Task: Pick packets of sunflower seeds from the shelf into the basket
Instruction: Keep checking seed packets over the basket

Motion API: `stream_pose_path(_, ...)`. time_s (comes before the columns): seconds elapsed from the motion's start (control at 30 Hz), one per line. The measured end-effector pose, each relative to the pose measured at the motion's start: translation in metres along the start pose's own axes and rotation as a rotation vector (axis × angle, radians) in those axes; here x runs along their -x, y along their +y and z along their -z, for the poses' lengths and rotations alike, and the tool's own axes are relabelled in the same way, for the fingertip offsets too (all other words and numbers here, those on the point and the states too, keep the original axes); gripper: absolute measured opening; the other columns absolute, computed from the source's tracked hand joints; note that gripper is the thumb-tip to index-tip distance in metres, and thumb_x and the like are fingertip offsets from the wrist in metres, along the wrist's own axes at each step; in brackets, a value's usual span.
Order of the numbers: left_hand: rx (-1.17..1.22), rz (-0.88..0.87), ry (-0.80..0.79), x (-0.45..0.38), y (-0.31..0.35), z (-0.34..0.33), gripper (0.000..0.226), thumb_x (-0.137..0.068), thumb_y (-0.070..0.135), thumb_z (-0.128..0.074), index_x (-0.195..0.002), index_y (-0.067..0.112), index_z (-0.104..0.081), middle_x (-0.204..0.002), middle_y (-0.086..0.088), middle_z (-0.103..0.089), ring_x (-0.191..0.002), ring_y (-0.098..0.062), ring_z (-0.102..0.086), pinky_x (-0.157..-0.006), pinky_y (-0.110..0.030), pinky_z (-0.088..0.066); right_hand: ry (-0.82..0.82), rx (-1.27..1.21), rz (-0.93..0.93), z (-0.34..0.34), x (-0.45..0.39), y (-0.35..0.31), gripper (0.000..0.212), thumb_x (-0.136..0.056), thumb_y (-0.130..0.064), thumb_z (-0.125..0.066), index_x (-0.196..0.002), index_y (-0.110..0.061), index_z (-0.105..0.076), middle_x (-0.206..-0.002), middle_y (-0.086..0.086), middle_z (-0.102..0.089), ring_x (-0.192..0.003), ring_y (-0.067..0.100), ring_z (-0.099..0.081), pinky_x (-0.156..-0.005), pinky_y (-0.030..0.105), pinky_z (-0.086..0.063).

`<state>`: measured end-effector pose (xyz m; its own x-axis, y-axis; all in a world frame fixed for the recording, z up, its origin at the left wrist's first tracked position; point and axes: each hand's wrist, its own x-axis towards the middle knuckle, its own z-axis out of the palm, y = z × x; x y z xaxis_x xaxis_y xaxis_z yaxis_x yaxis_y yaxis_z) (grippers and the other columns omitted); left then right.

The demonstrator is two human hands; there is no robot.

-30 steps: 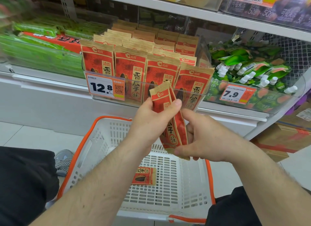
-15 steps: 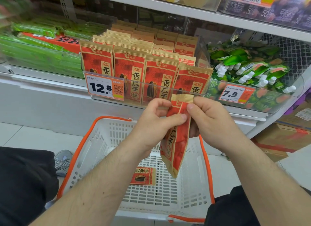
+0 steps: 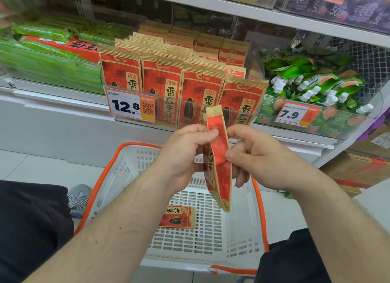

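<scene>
I hold red-and-tan paper sunflower seed packets (image 3: 218, 156) edge-on above the white plastic basket with orange rim (image 3: 118, 168), pinched between my left hand (image 3: 183, 154) and right hand (image 3: 259, 156). One packet (image 3: 177, 217) already lies inside; many remain on the shelf (image 3: 52, 97). How many I hold is unclear.

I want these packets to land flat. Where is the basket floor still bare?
The white slotted plastic basket has bare floor right of and behind the flat red seed packet, up to the orange-trimmed right wall. Above, both hands and the held red packets crowd the opening.
</scene>
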<state>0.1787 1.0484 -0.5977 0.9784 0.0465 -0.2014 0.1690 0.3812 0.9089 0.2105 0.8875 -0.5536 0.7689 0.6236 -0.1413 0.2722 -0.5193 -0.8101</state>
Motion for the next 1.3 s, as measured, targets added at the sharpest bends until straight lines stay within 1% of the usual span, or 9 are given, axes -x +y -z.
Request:
stream_pose_path(0.07, 0.012, -0.002, 0.013, 0.0, 0.0, 0.0, 0.022, -0.091, 0.019, -0.062, -0.071, 0.019, -0.054, -0.072, -0.006, -0.062, -0.074, -0.023, -0.059, -0.086, -0.056, -0.049, -0.032, 0.018, 0.007, 0.002, 0.001, -0.001, 0.025, -0.099, -0.01, -0.056, -0.114, -0.03, -0.055, -0.064, 0.005, -0.067, -0.056, 0.021, -0.067, -0.06, 0.04, -0.056)
stream_pose_path(0.23, 0.072, -0.027, 0.01, -0.002, 0.001, 0.001, 0.019, -0.09, 0.02, -0.06, -0.072, 0.018, -0.055, -0.064, 0.001, -0.061, -0.065, -0.015, -0.059, -0.076, -0.046, -0.047, -0.217, 0.09, -0.042, 0.002, 0.007, -0.005, 0.081, -0.088, 0.001, -0.069, -0.144, -0.046, -0.033, -0.075, 0.014, -0.073, -0.068, 0.027, -0.073, -0.071, 0.045, -0.062)
stream_pose_path(0.43, 0.086, -0.051, -0.027, -0.003, -0.001, 0.003, 0.015, -0.09, 0.019, -0.06, -0.075, 0.016, -0.057, -0.063, 0.002, -0.061, -0.059, -0.01, -0.059, -0.072, -0.043, -0.05, -0.272, 0.093, 0.016, 0.006, 0.009, -0.005, 0.092, -0.09, 0.005, -0.065, -0.15, -0.05, -0.023, -0.082, 0.02, -0.073, -0.074, 0.031, -0.074, -0.076, 0.053, -0.06)
stream_pose_path(0.57, 0.108, -0.04, -0.036, -0.002, -0.002, 0.004, 0.014, -0.089, 0.02, -0.06, -0.077, 0.016, -0.056, -0.066, 0.0, -0.062, -0.063, -0.013, -0.059, -0.069, -0.042, -0.051, -0.27, 0.017, 0.005, 0.007, 0.009, 0.0, 0.088, -0.088, 0.004, -0.069, -0.144, -0.052, -0.031, -0.077, 0.018, -0.071, -0.07, 0.029, -0.073, -0.071, 0.045, -0.062)
stream_pose_path(0.67, 0.162, -0.034, -0.08, -0.001, 0.001, 0.004, 0.023, -0.077, 0.026, -0.063, -0.091, 0.008, -0.058, -0.071, -0.006, -0.062, -0.068, -0.018, -0.059, -0.064, -0.04, -0.053, -0.078, -0.082, -0.032, 0.008, 0.005, 0.004, 0.079, -0.073, -0.034, -0.079, -0.142, -0.043, -0.041, -0.078, 0.005, -0.066, -0.06, 0.017, -0.063, -0.06, 0.029, -0.054)
stream_pose_path(0.77, 0.216, -0.031, -0.151, 0.002, 0.004, 0.002, 0.043, -0.077, 0.025, -0.063, -0.116, 0.01, -0.054, -0.078, -0.009, -0.061, -0.075, -0.023, -0.058, -0.061, -0.039, -0.056, 0.105, -0.145, -0.14, 0.009, -0.002, 0.01, 0.097, -0.058, -0.06, -0.071, -0.145, -0.026, -0.045, -0.08, -0.001, -0.059, -0.057, 0.011, -0.054, -0.053, 0.026, -0.041)
stream_pose_path(0.97, 0.241, 0.014, -0.139, 0.004, 0.002, 0.001, 0.054, -0.086, 0.022, -0.065, -0.126, -0.011, -0.051, -0.123, -0.041, -0.054, -0.103, -0.043, -0.056, -0.086, -0.054, -0.054, 0.041, -0.287, -0.128, -0.001, -0.005, 0.012, 0.05, -0.075, -0.05, -0.076, -0.116, -0.025, -0.063, -0.069, -0.006, -0.069, -0.048, 0.008, -0.051, -0.044, 0.019, -0.035)
stream_pose_path(1.13, 0.171, -0.032, -0.107, 0.003, 0.001, 0.002, 0.023, -0.08, 0.025, -0.062, -0.093, 0.006, -0.064, -0.095, -0.015, -0.072, -0.087, -0.027, -0.065, -0.074, -0.041, -0.059, 0.194, -0.339, -0.106, -0.001, -0.01, 0.015, 0.052, -0.061, -0.04, -0.078, -0.109, -0.021, -0.071, -0.099, -0.003, -0.078, -0.093, 0.014, -0.074, -0.083, 0.034, -0.059)
stream_pose_path(1.3, -0.021, -0.124, -0.002, 0.003, 0.003, -0.001, 0.019, -0.096, 0.026, -0.057, -0.093, 0.008, -0.063, -0.088, -0.006, -0.074, -0.074, -0.015, -0.069, -0.064, -0.037, -0.057, 0.278, -0.221, -0.125, -0.002, -0.01, 0.017, 0.026, -0.078, -0.032, -0.081, -0.102, -0.029, -0.072, -0.094, -0.012, -0.077, -0.087, 0.007, -0.074, -0.073, 0.028, -0.057)
